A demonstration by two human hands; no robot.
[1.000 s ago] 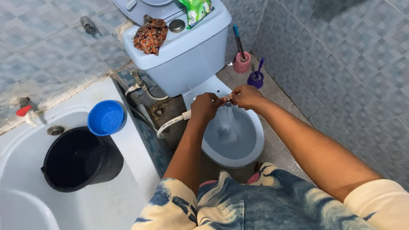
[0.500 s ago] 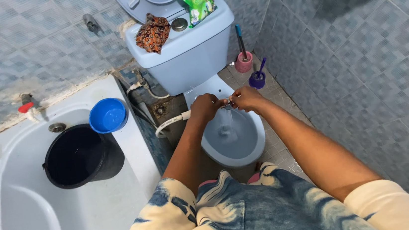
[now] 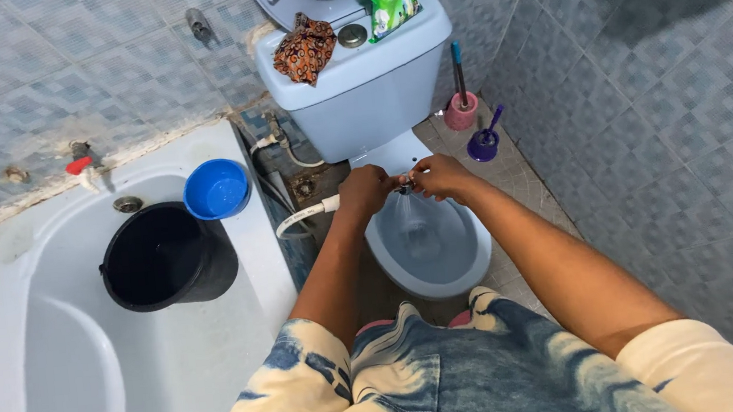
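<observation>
Two hands meet over the toilet bowl (image 3: 428,245) in the head view, the only one. The left hand (image 3: 365,190) is closed on the spray head (image 3: 404,184) of a white hose (image 3: 305,215); the right hand (image 3: 440,176) pinches its tip, fingers together. Water fans down into the bowl — a rinsing step, I judge, with steady aim needed next. The hose's long axis runs from 9 to 3 o'clock, nozzle pointing toward 6. A black bucket (image 3: 165,257) sits in the tub (image 3: 70,387) at 9 o'clock — well apart.
</observation>
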